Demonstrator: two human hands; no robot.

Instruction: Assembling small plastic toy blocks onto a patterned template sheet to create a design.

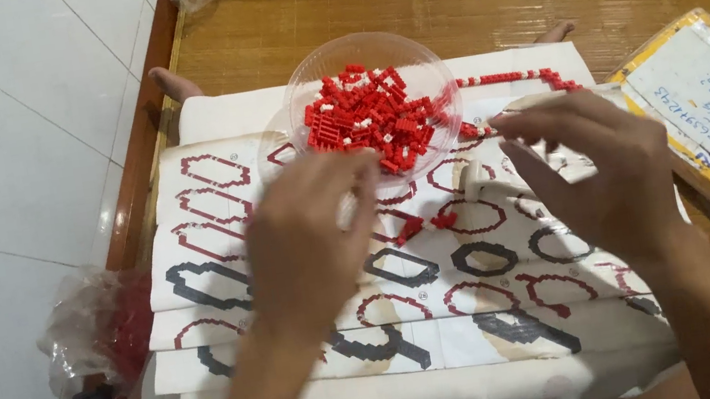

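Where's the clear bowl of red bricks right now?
In the head view, the clear bowl sits top centre on the printed instruction sheet, just beyond the left hand and left of the right hand.

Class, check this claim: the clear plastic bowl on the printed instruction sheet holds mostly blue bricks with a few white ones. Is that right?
Not quite. The head view shows the clear plastic bowl on the printed instruction sheet holding mostly red bricks, not blue, with a few white ones mixed in.
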